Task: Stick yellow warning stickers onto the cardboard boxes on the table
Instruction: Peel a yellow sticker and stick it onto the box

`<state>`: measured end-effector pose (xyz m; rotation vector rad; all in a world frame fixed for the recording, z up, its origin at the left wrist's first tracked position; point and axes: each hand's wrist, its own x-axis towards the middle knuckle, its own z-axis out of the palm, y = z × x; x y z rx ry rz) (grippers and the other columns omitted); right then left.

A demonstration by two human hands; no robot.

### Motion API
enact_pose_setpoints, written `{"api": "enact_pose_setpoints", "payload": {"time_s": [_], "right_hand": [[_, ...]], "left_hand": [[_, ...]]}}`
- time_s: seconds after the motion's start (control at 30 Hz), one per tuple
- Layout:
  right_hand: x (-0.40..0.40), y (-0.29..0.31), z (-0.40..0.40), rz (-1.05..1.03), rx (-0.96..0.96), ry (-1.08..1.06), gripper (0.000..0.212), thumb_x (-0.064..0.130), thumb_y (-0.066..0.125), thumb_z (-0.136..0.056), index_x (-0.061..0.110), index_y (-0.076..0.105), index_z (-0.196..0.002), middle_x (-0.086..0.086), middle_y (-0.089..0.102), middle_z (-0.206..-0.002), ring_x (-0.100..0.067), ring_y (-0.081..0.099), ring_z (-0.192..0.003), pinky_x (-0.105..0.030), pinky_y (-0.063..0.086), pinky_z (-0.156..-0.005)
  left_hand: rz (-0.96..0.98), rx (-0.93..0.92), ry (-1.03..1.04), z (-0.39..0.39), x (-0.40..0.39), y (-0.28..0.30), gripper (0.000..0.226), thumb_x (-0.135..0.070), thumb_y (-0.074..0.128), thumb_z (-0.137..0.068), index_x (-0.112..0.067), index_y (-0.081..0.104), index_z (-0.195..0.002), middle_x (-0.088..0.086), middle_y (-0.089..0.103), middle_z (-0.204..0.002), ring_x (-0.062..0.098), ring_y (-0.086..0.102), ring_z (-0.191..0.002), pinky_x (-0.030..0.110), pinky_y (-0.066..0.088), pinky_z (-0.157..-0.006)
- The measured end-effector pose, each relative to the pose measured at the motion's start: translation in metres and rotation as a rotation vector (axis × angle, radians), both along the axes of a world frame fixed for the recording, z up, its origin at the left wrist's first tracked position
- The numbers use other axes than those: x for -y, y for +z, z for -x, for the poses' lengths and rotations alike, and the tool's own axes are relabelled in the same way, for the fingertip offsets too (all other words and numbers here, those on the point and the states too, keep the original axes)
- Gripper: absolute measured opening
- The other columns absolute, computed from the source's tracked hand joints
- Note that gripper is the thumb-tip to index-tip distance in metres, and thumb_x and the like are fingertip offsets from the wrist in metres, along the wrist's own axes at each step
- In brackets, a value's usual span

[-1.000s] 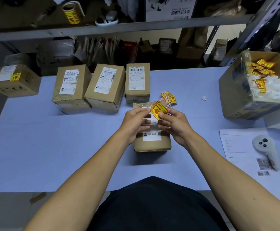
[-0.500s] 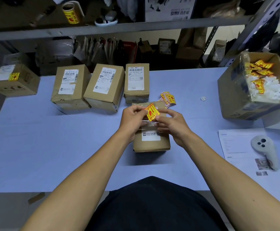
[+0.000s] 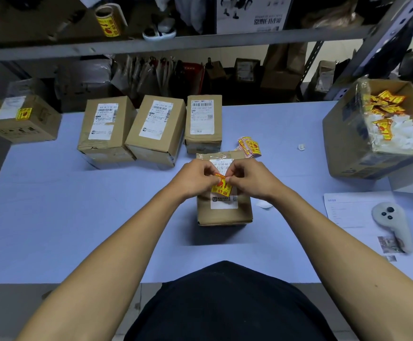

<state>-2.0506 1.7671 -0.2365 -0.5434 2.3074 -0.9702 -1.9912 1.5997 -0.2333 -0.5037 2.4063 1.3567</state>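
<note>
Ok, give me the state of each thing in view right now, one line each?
Left hand: pinching the sticker's top edge.
Right hand: pinching the same edge.
Sticker: held over the near box, not pressed flat.
Near box: taped shut, upright.
Three back boxes: closed, no yellow sticker visible.
Far-left box: stickered.
Scrap box: open.

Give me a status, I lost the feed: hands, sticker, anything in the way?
Left hand and right hand both pinch the yellow sticker at its top edge. Sticker hangs over the near box, on its white label. Nothing blocking.

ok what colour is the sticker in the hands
Yellow with red print, sticker, clearest in the head view.
</note>
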Motion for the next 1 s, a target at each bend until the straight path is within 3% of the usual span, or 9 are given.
{"api": "enact_pose_setpoints", "payload": {"time_s": [0.1, 0.2, 0.3, 0.37, 0.47, 0.57, 0.7, 0.87, 1.0], "right_hand": [[0.002, -0.006, -0.002, 0.005, 0.032, -0.120, 0.006, 0.013, 0.065, -0.089, 0.017, 0.068, -0.086, 0.003, 0.066, -0.078, -0.011, 0.059, -0.073, -0.028, 0.050, -0.068], [0.000, -0.011, -0.007, 0.119, 0.192, -0.300, 0.011, 0.005, 0.065, -0.089, 0.014, 0.066, -0.082, -0.005, 0.064, -0.073, -0.013, 0.059, -0.063, -0.028, 0.050, -0.060], [-0.003, -0.009, -0.009, 0.429, 0.531, -0.583, 0.011, 0.001, 0.065, -0.090, 0.010, 0.063, -0.085, -0.007, 0.064, -0.072, -0.013, 0.061, -0.058, -0.028, 0.054, -0.064], [-0.003, -0.007, -0.010, 0.569, 0.693, -0.715, 0.010, 0.003, 0.066, -0.091, 0.012, 0.063, -0.087, -0.005, 0.069, -0.074, -0.015, 0.067, -0.064, -0.027, 0.059, -0.065], [-0.001, -0.009, -0.015, 0.672, 0.810, -0.752, 0.011, 0.003, 0.066, -0.092, 0.014, 0.064, -0.089, -0.004, 0.072, -0.079, -0.015, 0.070, -0.071, -0.026, 0.061, -0.069], [0.001, -0.011, -0.019, 0.698, 0.823, -0.762, 0.013, 0.000, 0.065, -0.091, 0.013, 0.064, -0.093, -0.007, 0.072, -0.082, -0.017, 0.070, -0.073, -0.030, 0.060, -0.078], [0.000, -0.012, -0.020, 0.637, 0.776, -0.746, 0.012, 0.004, 0.065, -0.092, 0.014, 0.067, -0.097, -0.007, 0.072, -0.087, -0.019, 0.070, -0.081, -0.032, 0.057, -0.082], [-0.003, -0.005, -0.017, 0.403, 0.571, -0.703, 0.012, 0.007, 0.063, -0.093, 0.013, 0.064, -0.103, -0.008, 0.063, -0.083, -0.020, 0.055, -0.072, -0.027, 0.046, -0.060], [-0.009, 0.001, -0.009, 0.356, 0.443, -0.573, 0.019, 0.011, 0.060, -0.094, 0.015, 0.064, -0.112, -0.008, 0.067, -0.096, -0.020, 0.063, -0.079, -0.028, 0.053, -0.069]], "left_hand": [[0.103, -0.045, 0.065, 0.000, -0.010, -0.005, 0.025, -0.021, 0.076, -0.081, -0.018, 0.067, -0.104, -0.003, 0.064, -0.093, 0.016, 0.062, -0.086, 0.028, 0.051, -0.073], [0.046, -0.025, 0.200, 0.000, -0.014, -0.006, 0.052, -0.025, 0.081, -0.077, -0.018, 0.057, -0.123, -0.002, 0.056, -0.101, 0.017, 0.058, -0.091, 0.034, 0.051, -0.079], [-0.200, 0.072, 0.256, -0.004, -0.013, -0.006, 0.032, -0.021, 0.078, -0.083, -0.016, 0.062, -0.110, 0.000, 0.061, -0.091, 0.013, 0.058, -0.074, 0.028, 0.050, -0.065], [-0.404, 0.143, 0.319, -0.007, -0.018, -0.004, 0.017, -0.019, 0.074, -0.087, -0.015, 0.064, -0.101, 0.002, 0.067, -0.084, 0.011, 0.059, -0.066, 0.030, 0.048, -0.068], [-0.669, 0.166, 0.504, -0.007, -0.026, -0.005, 0.004, -0.012, 0.068, -0.091, -0.014, 0.065, -0.092, 0.002, 0.069, -0.078, 0.010, 0.061, -0.064, 0.027, 0.051, -0.068], [-0.779, 0.142, 0.625, -0.006, -0.031, -0.007, 0.008, -0.009, 0.066, -0.092, -0.014, 0.064, -0.086, 0.002, 0.067, -0.074, 0.008, 0.062, -0.062, 0.024, 0.053, -0.065], [-0.674, 0.071, 0.626, -0.005, -0.033, -0.008, 0.008, -0.006, 0.064, -0.092, -0.013, 0.064, -0.089, 0.002, 0.064, -0.074, 0.008, 0.061, -0.062, 0.024, 0.055, -0.065], [-0.438, 0.002, 0.525, -0.003, -0.028, -0.004, 0.012, -0.003, 0.064, -0.089, -0.013, 0.066, -0.083, 0.001, 0.059, -0.067, 0.012, 0.052, -0.056, 0.027, 0.048, -0.059], [-0.292, 0.028, 0.255, -0.003, -0.017, 0.007, 0.020, 0.000, 0.063, -0.086, -0.016, 0.061, -0.072, -0.005, 0.055, -0.058, 0.011, 0.048, -0.053, 0.024, 0.043, -0.056]]}}
